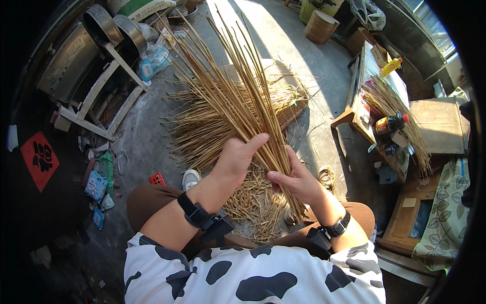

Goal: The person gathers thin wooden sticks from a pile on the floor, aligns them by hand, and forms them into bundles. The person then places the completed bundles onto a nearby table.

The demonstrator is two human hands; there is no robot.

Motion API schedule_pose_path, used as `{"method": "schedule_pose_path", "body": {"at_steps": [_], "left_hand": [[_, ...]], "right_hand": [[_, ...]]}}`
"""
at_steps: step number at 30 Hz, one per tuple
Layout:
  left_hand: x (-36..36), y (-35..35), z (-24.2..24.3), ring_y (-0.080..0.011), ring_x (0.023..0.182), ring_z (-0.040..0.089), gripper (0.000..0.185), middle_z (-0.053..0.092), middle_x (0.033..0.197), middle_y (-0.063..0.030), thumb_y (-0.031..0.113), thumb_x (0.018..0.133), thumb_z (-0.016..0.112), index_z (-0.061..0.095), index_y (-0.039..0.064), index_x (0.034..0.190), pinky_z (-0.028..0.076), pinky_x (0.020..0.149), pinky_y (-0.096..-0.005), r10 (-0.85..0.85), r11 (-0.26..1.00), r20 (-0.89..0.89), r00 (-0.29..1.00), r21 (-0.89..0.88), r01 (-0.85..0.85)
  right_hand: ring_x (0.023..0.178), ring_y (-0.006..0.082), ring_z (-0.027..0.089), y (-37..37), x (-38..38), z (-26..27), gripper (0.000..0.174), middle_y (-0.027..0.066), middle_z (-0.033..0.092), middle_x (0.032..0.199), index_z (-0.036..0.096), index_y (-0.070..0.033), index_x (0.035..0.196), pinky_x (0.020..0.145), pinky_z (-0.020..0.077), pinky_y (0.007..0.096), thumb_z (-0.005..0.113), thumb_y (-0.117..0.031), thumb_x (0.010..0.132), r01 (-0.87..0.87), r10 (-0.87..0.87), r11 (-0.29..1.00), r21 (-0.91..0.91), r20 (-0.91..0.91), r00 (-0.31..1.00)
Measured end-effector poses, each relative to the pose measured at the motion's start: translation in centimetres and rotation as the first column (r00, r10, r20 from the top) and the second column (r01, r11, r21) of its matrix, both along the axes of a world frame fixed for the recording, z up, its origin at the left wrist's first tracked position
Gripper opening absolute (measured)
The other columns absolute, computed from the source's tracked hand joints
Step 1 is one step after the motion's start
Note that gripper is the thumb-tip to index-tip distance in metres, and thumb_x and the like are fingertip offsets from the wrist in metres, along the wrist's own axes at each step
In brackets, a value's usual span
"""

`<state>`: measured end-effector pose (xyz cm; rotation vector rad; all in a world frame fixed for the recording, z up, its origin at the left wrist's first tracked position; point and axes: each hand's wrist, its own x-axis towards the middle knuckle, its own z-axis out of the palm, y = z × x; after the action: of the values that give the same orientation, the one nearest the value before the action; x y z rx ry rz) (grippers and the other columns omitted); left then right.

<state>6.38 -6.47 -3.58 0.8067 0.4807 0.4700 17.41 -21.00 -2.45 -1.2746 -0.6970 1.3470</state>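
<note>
A loose bundle of long, dry plant stalks (pixel 243 110) slants across the view in front of me, its thin ends fanned out at the far side. My left hand (pixel 243 154) grips the bundle around its middle, the thumb lying over the stalks. Lower down, my right hand (pixel 294 176) is closed around the same bundle near its thicker ends. Beyond my hands, a pile of similar stalks (pixel 201 131) rests on a woven mat (pixel 294 81) on the floor. Short cut stalk pieces (pixel 254 197) are scattered between my legs.
At the right stands a low table (pixel 355 110) with more stalks (pixel 398 117), a dark bottle (pixel 391 123) and a yellow bottle (pixel 391 67). A wooden frame (pixel 125 110) and metal drums (pixel 102 24) are at the left. A red object (pixel 157 178) lies near my shoe (pixel 191 179).
</note>
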Motion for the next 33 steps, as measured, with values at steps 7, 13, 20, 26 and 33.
{"method": "schedule_pose_path", "body": {"at_steps": [7,13,20,26,33], "left_hand": [[-0.08,-0.23,0.47,-0.0176,0.097,0.063,0.027,0.066,0.108,-0.0079,0.008,0.091,0.063,0.06,-0.002,0.117,0.051,0.088,-0.0325,0.033,0.999,-0.042,0.999,0.01,-0.033],[-0.02,-0.62,0.7,-0.0161,0.096,0.064,0.024,0.066,0.107,-0.0065,0.007,0.092,0.061,0.061,-0.001,0.115,0.051,0.086,-0.0311,0.078,0.997,-0.058,0.995,-0.009,-0.079],[-0.02,-0.48,0.71,-0.016,0.095,0.064,0.022,0.067,0.106,-0.0063,0.007,0.093,0.06,0.062,-0.001,0.113,0.051,0.085,-0.0306,0.089,0.996,-0.05,0.995,-0.007,-0.089],[-0.09,-0.32,0.88,-0.0167,0.096,0.064,0.023,0.066,0.108,-0.0065,0.009,0.092,0.062,0.061,0.0,0.114,0.051,0.087,-0.0317,0.081,0.993,-0.04,0.996,-0.085,-0.084],[0.08,-0.69,0.75,-0.0164,0.094,0.064,0.022,0.066,0.106,-0.0061,0.012,0.092,0.061,0.062,0.002,0.113,0.051,0.085,-0.0318,0.089,0.995,-0.004,0.996,-0.044,-0.089]], "right_hand": [[0.064,0.0086,0.054,0.09,-0.21,0.28,0.057,0.0024,0.055,0.089,0.031,-0.008,0.138,0.055,0.047,0.0231,0.066,-0.016,0.093,-0.017,0.016,1.0,0.021,0.028,0.999],[0.064,0.0086,0.054,0.15,-0.25,0.35,0.058,0.0032,0.055,0.089,0.027,-0.009,0.135,0.055,0.0477,0.0238,0.066,-0.011,0.093,0.013,-0.015,0.999,0.041,0.056,0.998],[0.066,0.0095,0.055,0.27,-0.34,0.26,0.052,0.005,0.055,0.091,0.025,-0.009,0.131,0.056,0.0488,0.0239,0.063,-0.008,0.094,0.004,-0.007,0.998,0.061,0.041,0.999],[0.065,0.0103,0.056,0.26,-0.31,0.33,0.05,0.0057,0.056,0.092,0.027,-0.008,0.129,0.057,0.049,0.0239,0.063,-0.01,0.095,-0.001,0.002,0.999,0.046,-0.017,1.0],[0.066,0.0105,0.057,-0.05,0.43,0.58,0.047,0.0075,0.061,0.088,0.031,-0.006,0.136,0.057,0.0474,0.0232,0.059,-0.016,0.098,-0.093,0.094,0.995,0.042,-0.013,0.996]]}}
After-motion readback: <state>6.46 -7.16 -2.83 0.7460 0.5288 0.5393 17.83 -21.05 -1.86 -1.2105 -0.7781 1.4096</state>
